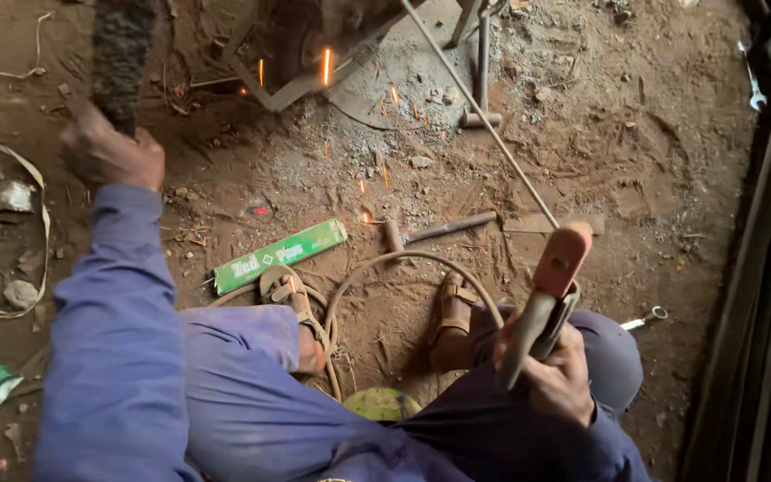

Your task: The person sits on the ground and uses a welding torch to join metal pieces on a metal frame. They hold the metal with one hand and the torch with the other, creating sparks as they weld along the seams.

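Head view: a person welds squatting on bare dirt.
Right hand point(557, 370) grips the electrode holder point(548, 295); its rod point(479, 112) reaches far to sparking metal point(296, 54), cut off at the top. Left hand point(104, 152) clasps a dark, blurred shield point(122, 54). Open ground lies right.

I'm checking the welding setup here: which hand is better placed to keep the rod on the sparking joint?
The right hand. It grips the electrode holder, whose rod runs up to the sparking metal frame. The left hand is off to the side, holding a dark shield.
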